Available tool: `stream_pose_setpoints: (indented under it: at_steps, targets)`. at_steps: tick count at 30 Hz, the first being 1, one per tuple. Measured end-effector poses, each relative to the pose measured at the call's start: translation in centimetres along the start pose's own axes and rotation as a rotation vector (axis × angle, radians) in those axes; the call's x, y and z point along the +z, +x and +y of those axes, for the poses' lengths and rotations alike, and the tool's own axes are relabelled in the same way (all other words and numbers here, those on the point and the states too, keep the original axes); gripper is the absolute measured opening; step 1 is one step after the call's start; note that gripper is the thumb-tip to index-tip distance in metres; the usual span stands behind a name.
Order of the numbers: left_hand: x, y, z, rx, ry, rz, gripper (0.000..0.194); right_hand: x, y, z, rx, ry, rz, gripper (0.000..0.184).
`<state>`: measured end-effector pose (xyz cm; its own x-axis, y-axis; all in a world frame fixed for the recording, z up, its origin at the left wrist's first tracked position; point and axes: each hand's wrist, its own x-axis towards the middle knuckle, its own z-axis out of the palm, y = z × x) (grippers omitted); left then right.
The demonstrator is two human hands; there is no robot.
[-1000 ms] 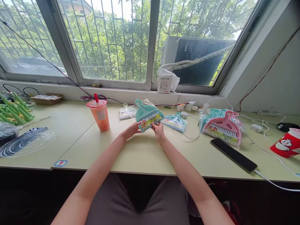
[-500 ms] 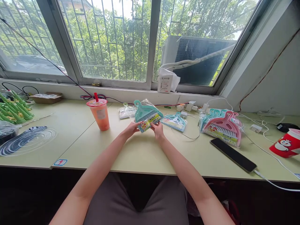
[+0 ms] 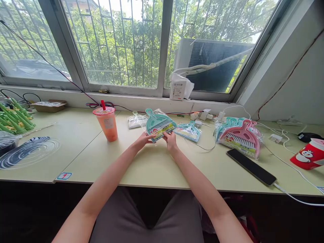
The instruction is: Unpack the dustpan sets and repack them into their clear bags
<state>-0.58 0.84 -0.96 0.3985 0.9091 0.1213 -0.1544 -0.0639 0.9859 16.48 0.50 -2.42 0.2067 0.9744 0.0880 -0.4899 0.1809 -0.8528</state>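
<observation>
Both my hands hold a teal mini dustpan-and-brush set point(image 3: 158, 123) in a clear plastic bag, lifted a little above the pale green table point(image 3: 162, 168). My left hand point(image 3: 142, 140) pinches its lower left edge. My right hand point(image 3: 170, 139) pinches its lower right edge by the yellow label. Another bagged teal set point(image 3: 188, 130) lies flat just right of my hands. A clear bag with a set point(image 3: 136, 120) lies behind on the left.
An orange drink cup with a red straw point(image 3: 106, 123) stands left of my hands. A pile of pink and teal bagged sets point(image 3: 239, 136) lies at right, beside a black phone point(image 3: 251, 166) on a white cable. A red cup point(image 3: 311, 154) lies far right. Green sticks point(image 3: 14, 116) lie far left.
The held set has tilted down slightly, flatter toward the table. My hands have stayed in nearly the same place.
</observation>
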Motion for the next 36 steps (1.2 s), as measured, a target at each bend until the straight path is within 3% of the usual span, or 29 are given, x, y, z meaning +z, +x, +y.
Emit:
stream_pose_setpoints:
  at_steps: [7,13,18,21,26,36]
  targets:
    - [-0.1,-0.3,0.2,-0.018,0.03,0.013,0.055,-0.1,0.1,-0.1,0.01,-0.029,0.007,0.033]
    - [0.1,-1.0,-0.2,-0.169,-0.091,-0.169,0.066,0.1,-0.3,-0.4,0.016,-0.047,0.052,0.03]
    - [0.2,-0.9,0.0,-0.218,-0.128,-0.237,0.065,0.0,-0.3,-0.2,0.021,0.001,0.078,0.029]
    - [-0.1,-0.2,0.0,-0.203,-0.169,-0.187,0.069,-0.2,0.0,0.0,0.021,0.006,0.07,0.03]
    - [-0.2,0.3,-0.4,-0.082,-0.121,-0.002,0.065,-0.3,0.3,0.5,0.032,-0.009,0.032,0.034]
    - [1.3,-0.6,-0.3,-0.125,-0.112,-0.039,0.06,-0.5,0.3,0.4,0.019,-0.086,0.074,0.03]
